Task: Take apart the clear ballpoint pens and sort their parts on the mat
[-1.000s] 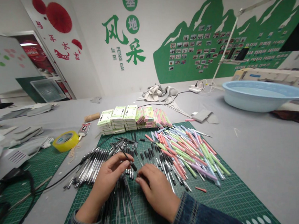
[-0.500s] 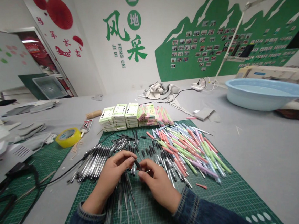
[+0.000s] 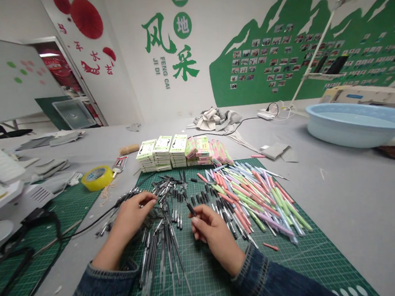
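Observation:
My right hand pinches a small black pen piece between thumb and fingers, above the middle of the green cutting mat. Whether it is a cap or a grip section I cannot tell. My left hand is over the pile of clear and black pen barrels on the left, fingers stretched loosely, with nothing visible in them. Thin pen refills lie fanned out between my forearms. Short black caps lie just beyond my right hand. Pastel-coloured pens are heaped to its right.
Stacked small boxes stand at the mat's far edge. Yellow tape and a glue tube lie at the left, near a white machine and a black cable. A blue basin stands at the right; crumpled cloth lies behind.
My left hand has let go of the black piece and moved left to the barrels. My right hand keeps the piece and has shifted slightly right. The view has turned a little left.

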`<action>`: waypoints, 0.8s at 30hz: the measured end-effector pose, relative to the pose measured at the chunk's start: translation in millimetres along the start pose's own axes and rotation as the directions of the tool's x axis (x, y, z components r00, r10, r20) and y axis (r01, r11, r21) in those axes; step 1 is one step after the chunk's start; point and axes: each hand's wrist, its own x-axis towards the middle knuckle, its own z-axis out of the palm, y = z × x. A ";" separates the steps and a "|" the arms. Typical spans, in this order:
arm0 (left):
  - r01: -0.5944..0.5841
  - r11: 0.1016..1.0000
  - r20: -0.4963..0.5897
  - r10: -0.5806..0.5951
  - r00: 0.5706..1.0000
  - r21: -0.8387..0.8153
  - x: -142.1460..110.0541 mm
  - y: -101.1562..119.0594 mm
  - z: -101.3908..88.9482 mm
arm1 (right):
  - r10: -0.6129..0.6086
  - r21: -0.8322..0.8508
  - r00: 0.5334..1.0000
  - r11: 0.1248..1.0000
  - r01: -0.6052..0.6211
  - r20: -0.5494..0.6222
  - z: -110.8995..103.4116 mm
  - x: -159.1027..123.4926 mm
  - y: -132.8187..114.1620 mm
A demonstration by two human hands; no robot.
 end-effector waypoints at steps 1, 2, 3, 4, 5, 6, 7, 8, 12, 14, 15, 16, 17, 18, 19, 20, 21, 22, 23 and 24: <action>-0.006 0.999 -0.005 0.006 1.000 0.034 -0.1 -0.4 0.0 | 0.002 0.000 1.000 1.000 -0.002 -0.006 0.0 0.4 0.3; -0.009 0.998 -0.007 0.009 1.000 0.061 -0.1 -0.6 0.3 | 0.004 0.000 1.000 1.000 -0.004 -0.011 -0.1 0.7 0.8; -0.009 0.996 -0.011 0.010 1.000 0.084 -0.2 -0.9 0.8 | 0.006 -0.001 1.000 1.000 -0.006 -0.015 -0.3 1.0 1.4; -0.009 0.995 -0.013 0.011 1.000 0.103 -0.1 -1.2 1.4 | 0.007 -0.004 1.000 1.000 -0.007 -0.016 -0.5 1.2 2.0; -0.011 0.993 -0.015 0.013 1.000 0.119 -0.1 -1.7 2.2 | 0.007 -0.007 1.000 1.000 -0.007 -0.016 -0.8 1.3 2.5; -0.016 0.991 -0.014 0.018 1.000 0.131 0.0 -2.2 2.9 | 0.005 -0.009 1.000 1.000 -0.005 -0.015 -1.1 1.3 2.9; -0.020 0.990 -0.011 0.022 1.000 0.141 0.1 -2.8 3.7 | 0.002 -0.012 1.000 1.000 -0.002 -0.012 -1.3 1.4 3.2; -0.025 0.988 -0.008 0.026 1.000 0.151 0.1 -3.4 4.4 | -0.001 -0.014 1.000 1.000 0.001 -0.008 -1.5 1.4 3.2; -0.039 0.979 0.015 0.036 0.999 0.200 0.1 -5.0 6.3 | -0.013 -0.014 1.000 1.000 0.012 -0.002 -1.4 1.6 2.4; -0.045 0.974 0.027 0.040 0.999 0.222 -0.4 -5.2 7.0 | -0.011 -0.016 1.000 1.000 0.011 -0.002 -1.1 1.6 2.0; -0.051 0.972 0.035 0.044 0.998 0.231 -0.7 -4.9 7.6 | -0.010 -0.017 1.000 1.000 0.009 -0.003 -0.9 1.5 2.0; -0.055 0.969 0.042 0.046 0.998 0.239 -1.0 -4.3 8.7 | -0.007 -0.018 1.000 1.000 0.007 -0.002 -0.8 1.4 2.2; -0.059 0.967 0.047 0.049 0.998 0.249 -1.2 -3.3 10.3 | -0.007 -0.018 1.000 1.000 0.007 -0.002 -0.8 1.4 2.6; -0.062 0.963 0.048 0.051 0.998 0.261 -1.3 -1.7 12.7 | -0.007 -0.018 1.000 1.000 0.007 -0.002 -0.9 1.3 3.3; -0.060 0.960 0.048 0.049 0.998 0.275 -1.2 0.4 15.7 | -0.009 -0.018 1.000 1.000 0.009 -0.002 -1.1 1.3 4.0; -0.055 0.955 0.047 0.043 0.998 0.292 -1.0 2.9 19.3 | -0.012 -0.020 1.000 1.000 0.012 -0.001 -1.3 1.4 4.9; -0.042 0.949 0.044 0.030 0.999 0.313 -0.6 5.7 23.3 | -0.017 -0.023 1.000 1.000 0.017 -0.001 -1.5 1.5 5.7; -0.024 0.941 0.036 0.013 0.999 0.338 0.0 8.5 27.4 | -0.021 -0.027 1.000 0.999 0.021 0.000 -1.7 1.5 6.4; -0.004 0.931 0.026 -0.006 1.000 0.365 0.6 11.3 31.4 | -0.026 -0.032 1.000 0.999 0.026 0.000 -1.9 1.6 6.9; 0.017 0.920 0.014 -0.024 1.000 0.391 1.1 13.7 35.0 | -0.030 -0.038 1.000 0.999 0.029 -0.001 -2.0 1.8 7.3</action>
